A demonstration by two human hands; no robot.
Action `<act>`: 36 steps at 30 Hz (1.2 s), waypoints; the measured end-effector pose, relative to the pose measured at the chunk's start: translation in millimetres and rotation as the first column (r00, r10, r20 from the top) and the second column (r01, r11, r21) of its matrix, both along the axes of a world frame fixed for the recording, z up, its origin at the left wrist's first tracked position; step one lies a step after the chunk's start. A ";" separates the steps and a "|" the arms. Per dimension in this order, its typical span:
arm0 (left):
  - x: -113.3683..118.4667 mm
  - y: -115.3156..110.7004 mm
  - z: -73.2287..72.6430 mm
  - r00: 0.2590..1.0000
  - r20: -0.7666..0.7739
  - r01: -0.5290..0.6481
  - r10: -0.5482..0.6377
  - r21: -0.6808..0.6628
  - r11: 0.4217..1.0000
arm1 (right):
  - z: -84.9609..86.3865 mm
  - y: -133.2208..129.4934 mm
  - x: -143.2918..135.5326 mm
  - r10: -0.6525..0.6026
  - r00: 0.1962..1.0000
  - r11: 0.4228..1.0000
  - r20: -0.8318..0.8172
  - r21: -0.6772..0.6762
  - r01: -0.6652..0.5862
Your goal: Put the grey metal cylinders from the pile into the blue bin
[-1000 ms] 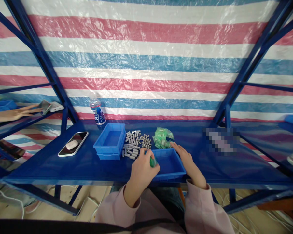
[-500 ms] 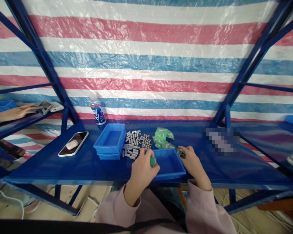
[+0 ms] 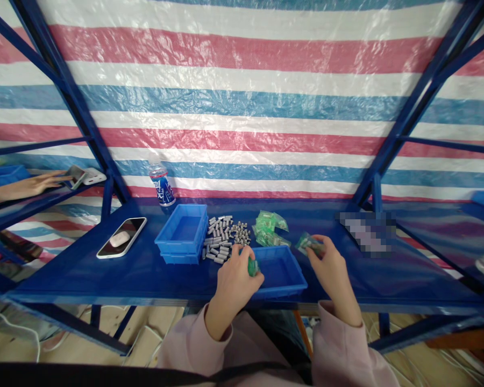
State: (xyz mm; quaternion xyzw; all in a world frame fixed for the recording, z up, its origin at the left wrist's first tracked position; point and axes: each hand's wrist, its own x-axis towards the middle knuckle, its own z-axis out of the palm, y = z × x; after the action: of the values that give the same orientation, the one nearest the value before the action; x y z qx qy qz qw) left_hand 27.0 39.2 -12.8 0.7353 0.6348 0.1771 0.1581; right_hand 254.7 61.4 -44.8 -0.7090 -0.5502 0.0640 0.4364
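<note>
Green bags (image 3: 267, 228) beside metal parts (image 3: 225, 235), blue tray (image 3: 280, 271)

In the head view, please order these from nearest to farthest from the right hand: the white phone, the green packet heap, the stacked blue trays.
From the right hand:
1. Green packet heap, to its left, slightly farther back.
2. Stacked blue trays, farther left, beyond the metal pieces.
3. White phone, farthest left of the three.
</note>
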 end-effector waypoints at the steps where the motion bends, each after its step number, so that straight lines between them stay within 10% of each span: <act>1: -0.2 0.2 0.0 1.000 0.002 0.002 -0.002 -0.003 1.000 | 4.5 -2.7 -2.7 -0.003 0.998 0.999 -0.063 0.037 0.005; 12: 0.9 0.6 2.5 1.000 -0.023 -0.005 0.004 -0.024 1.000 | 19.9 -19.7 -58.6 0.421 0.903 0.904 -0.089 -0.040 -0.425; 27: -3.1 4.0 -6.5 0.999 0.030 0.037 -0.039 0.062 0.997 | 12.1 -17.5 -85.1 0.469 0.868 0.863 0.163 -0.295 -0.410; 36: -5.2 3.6 -5.6 0.997 0.049 0.051 -0.054 0.055 0.997 | 16.8 -22.1 -82.1 0.558 0.830 0.794 0.006 -0.295 -0.531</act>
State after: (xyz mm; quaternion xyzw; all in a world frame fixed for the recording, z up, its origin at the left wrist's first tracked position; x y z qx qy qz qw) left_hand 21.7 42.8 -18.4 0.7510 0.6061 0.2083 0.1589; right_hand 172.6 39.4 -28.1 -0.5773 -0.7356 0.2313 0.2684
